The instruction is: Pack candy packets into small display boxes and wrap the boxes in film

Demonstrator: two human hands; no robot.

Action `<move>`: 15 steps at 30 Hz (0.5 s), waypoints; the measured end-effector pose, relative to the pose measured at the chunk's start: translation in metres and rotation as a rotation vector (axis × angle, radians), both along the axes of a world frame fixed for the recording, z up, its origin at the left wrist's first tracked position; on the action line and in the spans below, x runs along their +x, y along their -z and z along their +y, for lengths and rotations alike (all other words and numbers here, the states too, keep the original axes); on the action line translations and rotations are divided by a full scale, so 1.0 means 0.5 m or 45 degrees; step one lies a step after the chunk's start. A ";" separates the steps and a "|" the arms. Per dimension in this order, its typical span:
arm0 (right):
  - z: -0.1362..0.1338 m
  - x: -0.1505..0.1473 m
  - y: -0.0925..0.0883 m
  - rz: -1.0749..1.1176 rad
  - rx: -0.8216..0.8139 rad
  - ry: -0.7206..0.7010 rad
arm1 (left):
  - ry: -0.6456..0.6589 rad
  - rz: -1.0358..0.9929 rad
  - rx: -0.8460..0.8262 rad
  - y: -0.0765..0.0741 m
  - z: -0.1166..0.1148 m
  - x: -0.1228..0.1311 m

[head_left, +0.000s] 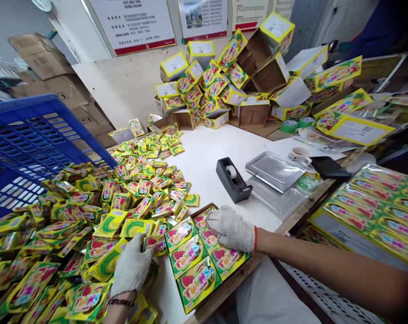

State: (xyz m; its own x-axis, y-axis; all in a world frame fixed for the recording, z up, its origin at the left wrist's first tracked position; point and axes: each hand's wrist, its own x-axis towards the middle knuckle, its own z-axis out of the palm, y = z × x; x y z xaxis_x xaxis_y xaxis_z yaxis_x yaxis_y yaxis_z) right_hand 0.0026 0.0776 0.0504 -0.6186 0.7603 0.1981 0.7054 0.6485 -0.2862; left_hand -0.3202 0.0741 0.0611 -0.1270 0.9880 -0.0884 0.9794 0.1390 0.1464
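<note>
**Crowded white bench [204,153], both hands gloved**

Far L: brown cartons [45,58] stacked behind bench. Blue plastic crate [31,135] propped at a tilt, edge just over heap of loose yellow-green packets [89,211], heap covering approx. L half of bench. L hand [131,265] in white knit glove, beaded bracelet [121,302] at wrist: rested palm-down on heap, fingers fairly close together, tips at a packet [155,245] just L of tray. Clamped or not: can't tell. Next, between hands, at near bench edge: open shallow tray [204,208] w/ printed packets [197,281] lying in rows, some overlapped. R hand [231,229], same glove w/ red cuff: lay flat on those packets, fingers apart, nothing clamped. Beyond hands, mid-bench: black tape dispenser [231,180] w/ white roll. Further R: metal tray [274,171] on clear plastic sheet [278,200], patterned cup [299,155] near papers, black tablet [328,168] by bench edge. Far side: jumble of yellow printed cartons [204,85], some open, some tipped. Near R, lower than bench: big carton of packed rows [373,211].
</note>
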 end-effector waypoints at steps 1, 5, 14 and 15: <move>-0.001 0.001 0.001 0.012 -0.009 0.003 | -0.022 -0.115 0.036 -0.008 -0.002 -0.008; -0.001 -0.003 -0.004 0.331 0.008 0.010 | -0.165 -0.565 0.374 -0.058 -0.033 -0.014; 0.087 -0.059 -0.135 0.825 -0.162 -0.111 | 0.166 -1.181 0.469 -0.085 -0.025 0.197; 0.101 -0.053 -0.134 0.762 -0.224 -0.056 | 0.201 -1.128 0.487 -0.077 -0.011 0.216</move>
